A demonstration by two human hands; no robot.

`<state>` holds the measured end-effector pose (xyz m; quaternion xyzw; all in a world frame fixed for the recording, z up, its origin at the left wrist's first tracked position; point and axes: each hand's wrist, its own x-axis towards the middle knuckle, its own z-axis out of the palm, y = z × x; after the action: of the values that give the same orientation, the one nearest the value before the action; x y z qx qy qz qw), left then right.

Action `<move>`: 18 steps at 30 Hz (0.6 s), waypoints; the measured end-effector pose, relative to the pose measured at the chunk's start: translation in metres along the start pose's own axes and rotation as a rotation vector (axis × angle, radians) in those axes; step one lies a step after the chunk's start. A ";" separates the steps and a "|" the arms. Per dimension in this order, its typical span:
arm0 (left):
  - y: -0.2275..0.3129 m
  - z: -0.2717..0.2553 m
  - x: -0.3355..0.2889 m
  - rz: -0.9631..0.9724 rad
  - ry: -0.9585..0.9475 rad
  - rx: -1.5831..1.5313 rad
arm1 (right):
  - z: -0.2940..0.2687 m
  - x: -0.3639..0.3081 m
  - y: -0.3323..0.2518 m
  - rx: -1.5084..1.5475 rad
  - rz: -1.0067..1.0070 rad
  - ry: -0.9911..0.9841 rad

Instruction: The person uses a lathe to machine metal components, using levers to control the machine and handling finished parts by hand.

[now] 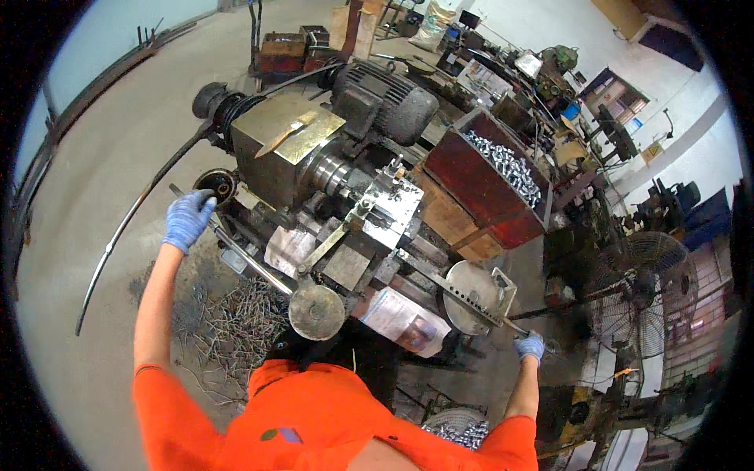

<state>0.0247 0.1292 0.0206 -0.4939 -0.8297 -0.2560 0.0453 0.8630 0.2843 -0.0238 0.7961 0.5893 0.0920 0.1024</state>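
An orange shirt [322, 408] fronts a lathe [393, 216] on grey floor [102, 196].

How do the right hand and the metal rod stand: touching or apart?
Touching. The head view shows the gloved right hand closed over the end of the metal rod.

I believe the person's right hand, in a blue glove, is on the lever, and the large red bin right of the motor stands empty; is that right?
Not quite: in the head view, the large red bin right of the motor holds small shiny metal pieces. The blue-gloved right hand is on the lever.
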 end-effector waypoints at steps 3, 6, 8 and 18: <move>0.000 0.038 0.012 0.031 -0.039 -0.065 | 0.019 -0.022 0.006 0.025 0.037 0.039; 0.038 0.047 0.011 -0.100 -0.371 0.248 | 0.031 -0.081 0.017 0.130 0.053 0.096; 0.024 0.065 0.016 -0.114 -0.266 0.256 | 0.041 -0.130 0.030 0.306 0.034 0.119; 0.016 0.072 0.024 -0.174 -0.150 0.183 | 0.094 -0.318 0.152 0.063 0.633 -0.155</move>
<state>0.0386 0.1884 -0.0274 -0.4316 -0.8904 -0.1445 0.0055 0.9357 -0.0681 -0.0811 0.9472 0.3054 0.0402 0.0888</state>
